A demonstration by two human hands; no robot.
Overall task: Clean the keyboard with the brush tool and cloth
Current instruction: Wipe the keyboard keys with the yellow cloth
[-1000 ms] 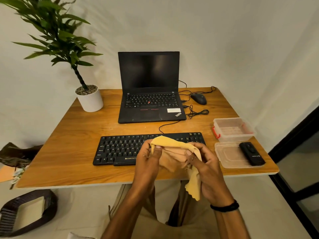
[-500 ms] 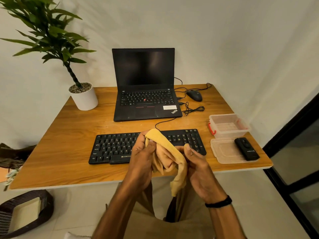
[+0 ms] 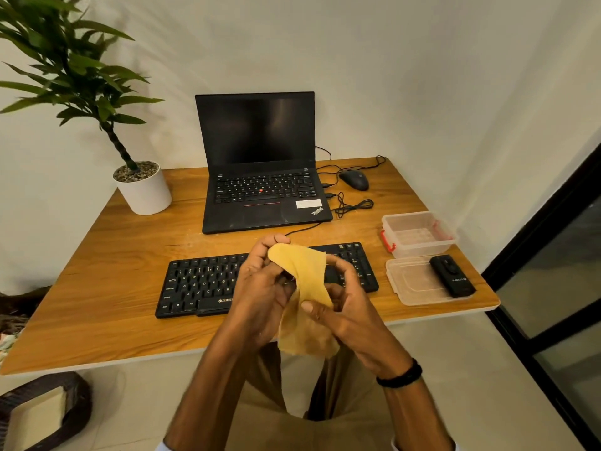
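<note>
A black keyboard (image 3: 201,284) lies near the front edge of the wooden desk (image 3: 107,288). Above its right half I hold a yellow cloth (image 3: 304,271) between both hands. My left hand (image 3: 260,288) pinches the cloth's upper left corner. My right hand (image 3: 348,307) grips its lower fold, thumb pressed on the fabric. The cloth's tail hangs down past the desk edge. My hands hide the keyboard's middle keys. A black brush tool (image 3: 452,279) rests on a clear lid (image 3: 413,288) at the right.
An open black laptop (image 3: 260,190) stands behind the keyboard, with a mouse (image 3: 354,179) and coiled cable (image 3: 354,206) to its right. A clear plastic box (image 3: 418,234) sits at the right edge. A potted plant (image 3: 143,187) occupies the back left corner.
My hands have turned and pulled the cloth, so a flat band now stretches between them. They have lifted a little over the keyboard's right half.
</note>
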